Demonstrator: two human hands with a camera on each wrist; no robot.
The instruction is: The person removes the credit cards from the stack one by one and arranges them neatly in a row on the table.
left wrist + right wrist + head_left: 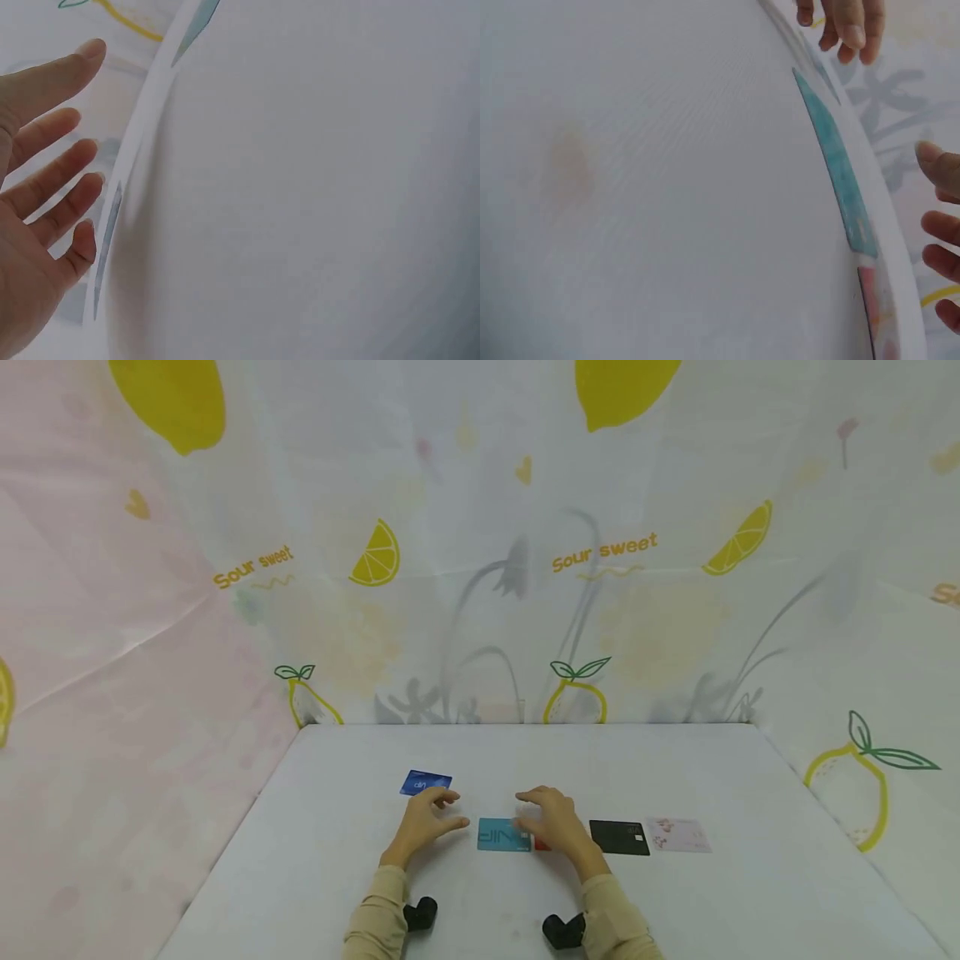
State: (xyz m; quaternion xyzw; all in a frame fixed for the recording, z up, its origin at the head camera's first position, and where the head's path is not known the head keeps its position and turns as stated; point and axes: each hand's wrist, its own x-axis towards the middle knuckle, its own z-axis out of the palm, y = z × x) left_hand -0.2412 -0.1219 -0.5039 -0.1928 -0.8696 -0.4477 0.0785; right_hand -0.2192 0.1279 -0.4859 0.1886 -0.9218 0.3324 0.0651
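Several flat cards lie on a white table [315, 893]. My left hand [422, 825], fingers relaxed and holding nothing, hovers just in front of a blue card [422, 781] and overlaps its near edge in the head view. Between the two hands is a teal card [501, 837] with large lettering. My right hand [557, 823] is also empty, its fingers spread above a red card [541, 845] that it mostly hides. To its right lies a black card [618, 837], then a pale pink flowered card [678, 835]. In the right wrist view, the thumb and fingers [943, 229] are apart.
A lemon-printed cloth [480, 610] hangs behind the table and along both sides. Each beige sleeve has a black wrist piece, the left one [422, 913] and the right one [564, 932], close over the table's near part.
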